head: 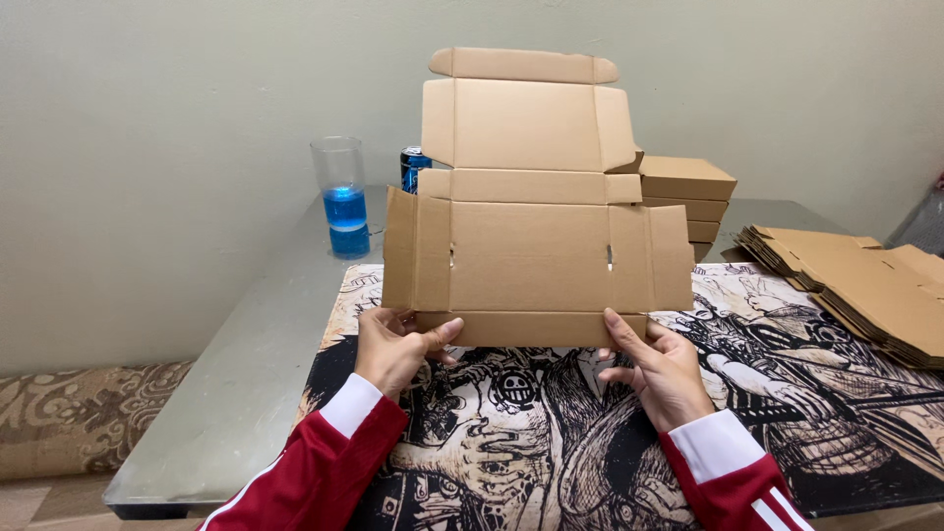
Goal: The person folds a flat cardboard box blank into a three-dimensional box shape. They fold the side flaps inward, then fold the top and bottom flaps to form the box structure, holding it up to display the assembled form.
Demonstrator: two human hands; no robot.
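One grey table (246, 383) with printed mat (551, 433) against pale wall (147, 118)

Flat box blank (531, 251): matt brown corrugated cardboard, smooth faces, raw cut edges. Counter (251, 383): smooth grey metal-look, dull sheen. Printed mat (511, 442): matt, looks like cloth. Tumbler (342, 197) at back left edge: clear, glossy. Can (411, 165): shiny metal. Sleeves (324, 472): red knit fabric.

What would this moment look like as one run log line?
left hand: grips bottom flap | right hand: grips bottom flap | flat cardboard box blank: held upright over printed mat
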